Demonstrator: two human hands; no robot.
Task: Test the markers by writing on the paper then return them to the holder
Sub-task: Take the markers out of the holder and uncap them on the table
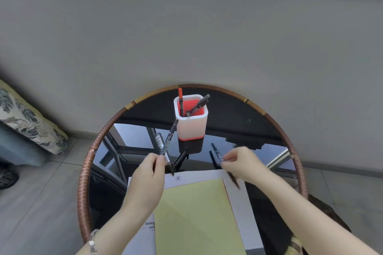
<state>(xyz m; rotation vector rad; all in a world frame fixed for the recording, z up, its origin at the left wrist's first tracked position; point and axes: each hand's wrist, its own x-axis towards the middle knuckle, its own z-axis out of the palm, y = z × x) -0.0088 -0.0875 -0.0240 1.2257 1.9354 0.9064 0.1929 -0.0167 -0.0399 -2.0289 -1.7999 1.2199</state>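
A white holder (191, 125) with a red inside stands at the back of the round glass table (238, 122). It holds a red marker (180, 97) and a black marker (198, 105). My left hand (149, 176) pinches a black marker (169, 147) that is tilted, with its tip at the top edge of the white paper (192, 178). My right hand (242, 163) pinches another dark marker (217, 154) above the paper's right corner; it is blurred. A yellow sheet (196, 217) lies on the white paper.
The table has a woven brown rim (85, 172) and stands against a grey wall (186, 37). A patterned cushion (27, 118) sits at the left over the tiled floor (37, 203). The glass mirrors a window and the markers.
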